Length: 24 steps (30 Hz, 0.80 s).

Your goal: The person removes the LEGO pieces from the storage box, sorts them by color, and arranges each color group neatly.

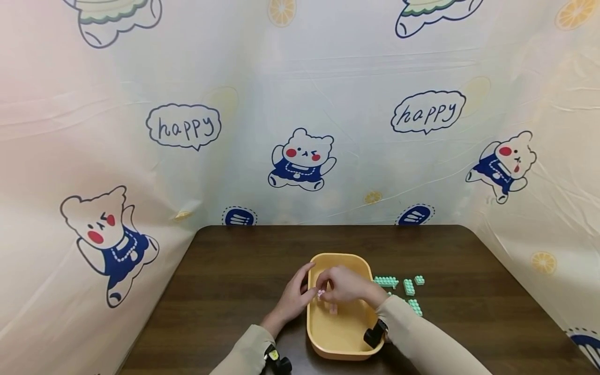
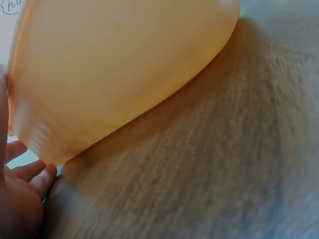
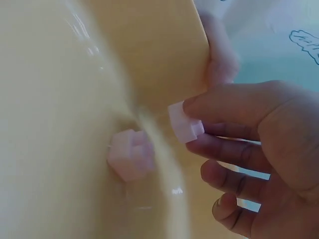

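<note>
My right hand (image 1: 348,284) reaches into a yellow plastic bin (image 1: 344,338), pinching a small pale pink toy building brick (image 3: 183,123) between thumb and fingers. Another pink brick (image 3: 130,155) lies on the bin's floor just below it, and in the head view that brick (image 1: 333,308) shows under the hand. At the bin's left side, my left hand (image 1: 291,299) holds the wall, its thumb over the rim and its other fingers (image 2: 42,179) against the outside. The left palm is mostly out of the left wrist view.
Several mint-green building bricks (image 1: 409,287) lie on the dark wooden table (image 1: 225,271) right of the bin, some partly behind the right forearm. A printed curtain (image 1: 304,78) hangs behind and beside the table.
</note>
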Tool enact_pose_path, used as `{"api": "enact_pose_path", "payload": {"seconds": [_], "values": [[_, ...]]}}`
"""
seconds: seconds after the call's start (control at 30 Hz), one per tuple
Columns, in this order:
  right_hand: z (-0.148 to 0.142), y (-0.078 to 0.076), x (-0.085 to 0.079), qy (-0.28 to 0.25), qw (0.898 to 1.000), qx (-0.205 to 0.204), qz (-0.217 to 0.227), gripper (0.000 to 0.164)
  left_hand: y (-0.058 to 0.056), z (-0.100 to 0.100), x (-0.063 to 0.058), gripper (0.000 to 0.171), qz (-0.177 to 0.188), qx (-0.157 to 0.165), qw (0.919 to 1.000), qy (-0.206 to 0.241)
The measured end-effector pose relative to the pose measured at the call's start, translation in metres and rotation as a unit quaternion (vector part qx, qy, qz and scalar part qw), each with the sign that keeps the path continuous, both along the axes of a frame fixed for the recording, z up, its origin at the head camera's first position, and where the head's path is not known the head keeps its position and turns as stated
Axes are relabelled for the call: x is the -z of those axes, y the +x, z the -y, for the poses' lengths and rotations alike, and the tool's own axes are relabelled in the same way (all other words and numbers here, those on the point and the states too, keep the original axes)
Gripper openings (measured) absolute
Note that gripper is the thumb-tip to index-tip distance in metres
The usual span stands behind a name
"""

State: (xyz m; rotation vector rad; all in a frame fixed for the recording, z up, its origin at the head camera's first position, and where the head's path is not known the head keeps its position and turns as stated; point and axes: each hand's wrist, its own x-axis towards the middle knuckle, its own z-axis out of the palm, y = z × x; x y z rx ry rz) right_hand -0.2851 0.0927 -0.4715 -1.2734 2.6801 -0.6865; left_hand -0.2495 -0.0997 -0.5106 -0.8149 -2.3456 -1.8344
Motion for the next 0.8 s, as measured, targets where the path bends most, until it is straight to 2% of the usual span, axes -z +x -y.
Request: {"api": "enact_pose_path", "payload": {"seconds": [0.23,0.47,0.57,0.8], "values": [[-0.008,0.004,-0.016,-0.025,0.999,0.008,-0.027,0.006,-0.002,-0.001,0.000,0.062,-0.002,0.010,0.9999,0.002],[-0.015,0.005,-0.025,-0.031,0.998,0.016,-0.058,0.006,-0.016,-0.005,0.028,0.063,-0.002,-0.009,1.0000,-0.003],[-0.019,0.008,-0.030,-0.031,0.998,0.032,-0.049,0.007,-0.020,-0.004,0.034,0.063,0.001,-0.008,1.0000,-0.003],[-0.044,0.018,-0.044,-0.057,0.995,0.075,-0.021,0.010,-0.019,-0.003,0.036,0.062,-0.003,-0.011,0.9999,-0.001]]}}
